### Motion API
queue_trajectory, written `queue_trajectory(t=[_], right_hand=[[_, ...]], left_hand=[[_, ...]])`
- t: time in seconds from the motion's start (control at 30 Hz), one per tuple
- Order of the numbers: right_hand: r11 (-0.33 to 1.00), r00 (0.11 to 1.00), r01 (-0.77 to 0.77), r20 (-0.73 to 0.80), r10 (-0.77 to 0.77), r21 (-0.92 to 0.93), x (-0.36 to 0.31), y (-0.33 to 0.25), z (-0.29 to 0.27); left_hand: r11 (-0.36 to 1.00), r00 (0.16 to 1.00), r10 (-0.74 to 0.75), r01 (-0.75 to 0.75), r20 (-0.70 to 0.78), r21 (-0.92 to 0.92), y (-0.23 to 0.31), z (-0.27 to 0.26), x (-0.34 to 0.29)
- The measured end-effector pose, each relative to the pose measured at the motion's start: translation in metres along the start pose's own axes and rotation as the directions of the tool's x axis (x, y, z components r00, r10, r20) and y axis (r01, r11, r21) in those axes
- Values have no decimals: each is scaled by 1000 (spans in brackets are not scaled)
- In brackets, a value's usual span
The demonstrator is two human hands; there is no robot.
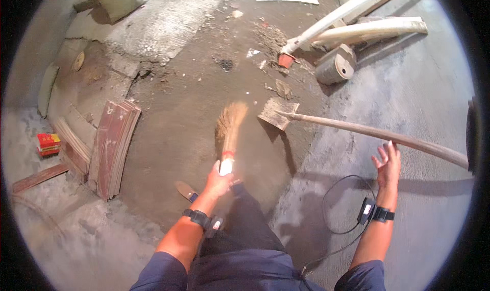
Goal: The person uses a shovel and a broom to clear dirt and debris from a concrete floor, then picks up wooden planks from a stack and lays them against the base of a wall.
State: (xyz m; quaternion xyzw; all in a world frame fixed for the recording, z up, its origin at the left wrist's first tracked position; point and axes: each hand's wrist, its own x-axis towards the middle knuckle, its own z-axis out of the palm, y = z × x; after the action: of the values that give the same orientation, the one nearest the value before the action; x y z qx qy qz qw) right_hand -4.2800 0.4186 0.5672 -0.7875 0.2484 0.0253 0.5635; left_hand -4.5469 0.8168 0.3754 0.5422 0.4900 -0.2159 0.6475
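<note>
My left hand [219, 181] is closed round the pale handle of a short straw broom [232, 127], its bristles pointing away from me over the dirty floor. A shovel stretches across the right side; its square blade [278, 113] is coated with dried dirt, and its long wooden handle [367, 131] runs to the right rim. Just below that handle is my right hand [388, 166], with fingers apart and nothing in them. Whether its fingertips touch the wood I cannot tell. Both wrists wear dark bands, and a black cable loops beside the right one.
Stacked reddish-brown boards [112, 148] lie at the left, near a red and yellow box [48, 144]. Long white pipes [352, 15] and a dented metal can [335, 65] are at the far right. Broken concrete [153, 35] and scattered debris cover the far floor.
</note>
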Motion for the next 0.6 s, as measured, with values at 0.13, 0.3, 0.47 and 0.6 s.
queue_trajectory(t=[0.13, 0.3, 0.47, 0.6], right_hand=[[979, 980, -167, 92, 178, -117, -34, 42, 23], [914, 872, -348, 288, 397, -208, -87, 90, 58], [876, 774, -374, 417, 476, -305, -137, 105, 94], [858, 701, -353, 502, 507, -374, -164, 104, 125]], left_hand=[[995, 996, -84, 84, 7, -48, -17, -7, -14], [995, 993, -69, 62, -97, -75, -39, -28, -17], [982, 984, 99, -120, -147, -143, 18, -77, 2], [844, 832, 423, -506, -359, -176, 118, -149, 19]])
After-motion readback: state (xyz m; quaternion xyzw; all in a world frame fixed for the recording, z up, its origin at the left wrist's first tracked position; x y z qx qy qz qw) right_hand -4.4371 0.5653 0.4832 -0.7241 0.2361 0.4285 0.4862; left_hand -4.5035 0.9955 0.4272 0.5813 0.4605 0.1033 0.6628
